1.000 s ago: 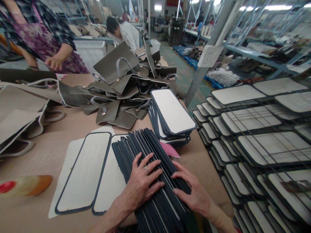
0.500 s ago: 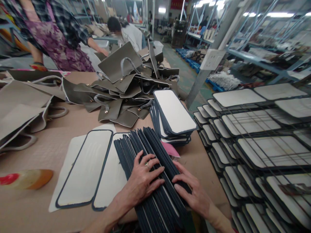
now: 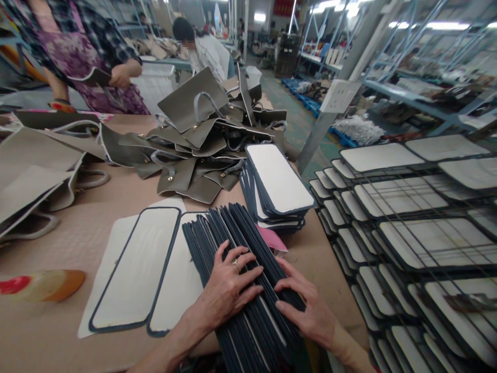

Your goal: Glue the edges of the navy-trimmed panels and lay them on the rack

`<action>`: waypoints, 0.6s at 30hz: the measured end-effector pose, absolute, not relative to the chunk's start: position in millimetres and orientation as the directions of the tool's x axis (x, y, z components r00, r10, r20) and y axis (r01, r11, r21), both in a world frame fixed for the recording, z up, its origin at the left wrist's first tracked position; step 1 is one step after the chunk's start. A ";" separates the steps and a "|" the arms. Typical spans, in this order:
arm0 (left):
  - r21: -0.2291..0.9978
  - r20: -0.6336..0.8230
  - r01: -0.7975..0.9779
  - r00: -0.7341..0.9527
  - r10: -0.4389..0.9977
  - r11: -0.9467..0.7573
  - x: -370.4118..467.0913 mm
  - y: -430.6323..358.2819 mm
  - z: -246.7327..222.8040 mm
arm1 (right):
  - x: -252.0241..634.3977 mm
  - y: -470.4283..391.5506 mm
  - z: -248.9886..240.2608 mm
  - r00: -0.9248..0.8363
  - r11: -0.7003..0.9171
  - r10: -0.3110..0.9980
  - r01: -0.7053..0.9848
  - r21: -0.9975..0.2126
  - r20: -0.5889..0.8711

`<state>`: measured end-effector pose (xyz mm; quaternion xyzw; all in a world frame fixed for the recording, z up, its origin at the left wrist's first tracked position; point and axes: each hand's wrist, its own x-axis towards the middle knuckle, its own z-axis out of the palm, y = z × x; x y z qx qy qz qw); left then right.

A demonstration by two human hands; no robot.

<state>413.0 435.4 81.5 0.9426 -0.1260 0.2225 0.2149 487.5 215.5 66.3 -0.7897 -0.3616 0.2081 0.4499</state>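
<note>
Left hand (image 3: 231,285) and right hand (image 3: 309,305) on a row of dark-edged panels (image 3: 246,336)

Seen at the near edge of a brown-topped table (image 3: 324,259), packed together with edges up. On the left, fingers loosely parted and laid across many of those edges, closed round nothing visible. On the right, fingers and thumb half curled against the outer flank, with undersides hidden and any true grip impossible to tell. To one side, two pale panels (image 3: 137,269) lying flat, the nearer one partly covered by the row; to the other, a rack (image 3: 427,243) loaded with more. Just beyond, a white-topped stack (image 3: 277,178) and a pink piece (image 3: 272,238).

For steady handling, by judgement: press evenly from both sides and spread the fingers over many edges rather than few. Watch the far ends, uneven and probably quickest to slip. Avoid a hard push from one side alone, for fear of a slide or topple.
</note>
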 end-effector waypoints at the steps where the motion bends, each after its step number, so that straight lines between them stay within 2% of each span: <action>1: 0.350 0.477 -0.335 0.868 -0.142 -0.875 412.7 435.3 81.2 | 487.3 215.7 66.5 0.651 -0.331 0.759 0.386 -0.861 0.000; 18: 0.369 0.497 -0.356 0.856 -0.142 -0.859 407.0 437.9 76.7 | 483.6 217.6 64.6 0.653 -0.289 0.753 0.442 -0.849 0.083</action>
